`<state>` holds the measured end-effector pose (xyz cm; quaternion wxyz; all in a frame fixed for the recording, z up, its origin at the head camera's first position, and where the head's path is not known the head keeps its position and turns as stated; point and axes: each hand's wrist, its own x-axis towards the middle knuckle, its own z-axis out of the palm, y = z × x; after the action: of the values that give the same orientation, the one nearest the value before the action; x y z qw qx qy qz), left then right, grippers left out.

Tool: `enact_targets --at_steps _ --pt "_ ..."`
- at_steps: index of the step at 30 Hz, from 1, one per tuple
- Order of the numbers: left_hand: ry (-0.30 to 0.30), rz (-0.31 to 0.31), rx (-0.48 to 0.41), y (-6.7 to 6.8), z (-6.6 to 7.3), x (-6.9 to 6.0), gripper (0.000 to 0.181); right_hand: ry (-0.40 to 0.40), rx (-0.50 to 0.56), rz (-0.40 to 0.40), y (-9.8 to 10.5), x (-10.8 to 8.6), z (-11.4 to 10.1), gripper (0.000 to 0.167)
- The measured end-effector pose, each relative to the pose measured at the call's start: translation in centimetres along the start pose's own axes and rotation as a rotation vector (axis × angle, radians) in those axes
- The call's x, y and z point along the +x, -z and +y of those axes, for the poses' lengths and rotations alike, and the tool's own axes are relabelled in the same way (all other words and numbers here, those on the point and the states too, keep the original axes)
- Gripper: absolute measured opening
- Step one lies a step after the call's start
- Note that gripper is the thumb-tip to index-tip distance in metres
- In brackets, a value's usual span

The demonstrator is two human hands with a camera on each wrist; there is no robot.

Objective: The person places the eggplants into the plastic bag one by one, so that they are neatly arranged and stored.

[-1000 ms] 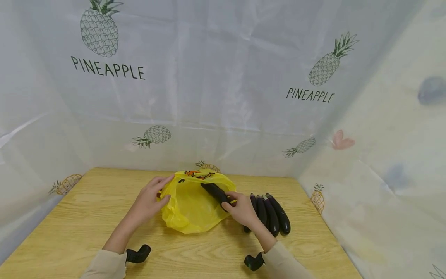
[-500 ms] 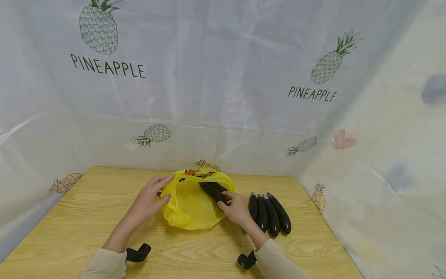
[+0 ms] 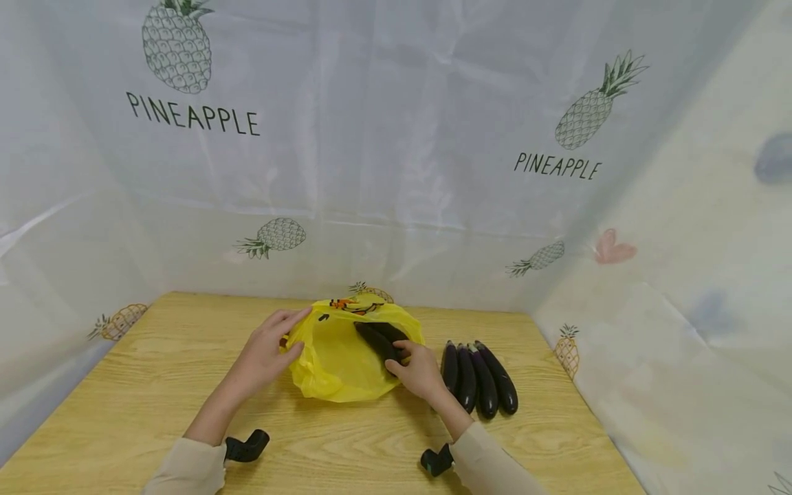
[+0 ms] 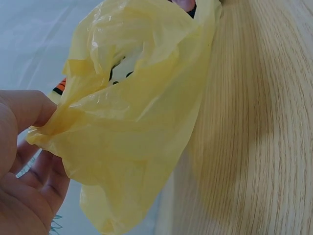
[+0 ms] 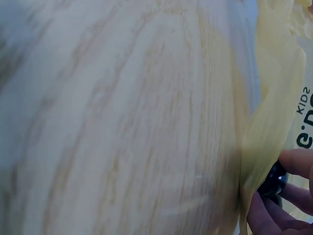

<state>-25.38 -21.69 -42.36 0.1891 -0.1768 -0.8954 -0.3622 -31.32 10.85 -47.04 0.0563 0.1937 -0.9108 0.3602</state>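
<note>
A yellow plastic bag (image 3: pixel 334 361) lies with its mouth facing me in the head view. My left hand (image 3: pixel 265 352) is at its left edge; the left wrist view shows the thumb and fingers pinching the thin plastic (image 4: pixel 122 127). At the right of the mouth my right hand (image 3: pixel 422 371) grips the near end of a dark eggplant (image 3: pixel 374 339), whose far end is inside. Just behind it another eggplant (image 3: pixel 393 331) shows partly in the bag. In the right wrist view, the gripped eggplant's shiny end (image 5: pixel 275 181) sits between thumb and fingers, beside the plastic.
Several eggplants (image 3: pixel 485 381) lie side by side on the wooden table (image 3: pixel 346 447), right of my right hand. A pale curtain (image 3: pixel 396 172) printed with pineapples stands behind the table and along both sides. Black wrist cameras (image 3: pixel 247 447) are on both forearms.
The right hand has moved slightly left with its eggplant, further into the bag. Another eggplant has come into sight behind it. The left hand has kept its hold on the bag's edge.
</note>
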Motion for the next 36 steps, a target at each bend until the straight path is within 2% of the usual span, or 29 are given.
enact_targets --at_steps 11,17,26,36 --pt "0.0 -0.007 -0.012 -0.2 -0.1 0.0 0.07 -0.009 -0.02 -0.078 -0.1 0.2 0.3 0.055" --pt "-0.013 -0.001 -0.016 -0.2 0.0 0.1 0.071 -0.009 -0.036 -0.058 -0.2 0.4 0.2 0.054" --pt "0.002 -0.007 -0.01 -0.1 -0.1 0.0 0.071 -0.009 -0.088 -0.014 -0.7 0.8 0.0 0.051" --pt "-0.013 0.001 -0.005 -0.1 -0.1 -0.1 0.071 -0.064 -0.07 0.004 -1.2 1.3 0.2 0.049"
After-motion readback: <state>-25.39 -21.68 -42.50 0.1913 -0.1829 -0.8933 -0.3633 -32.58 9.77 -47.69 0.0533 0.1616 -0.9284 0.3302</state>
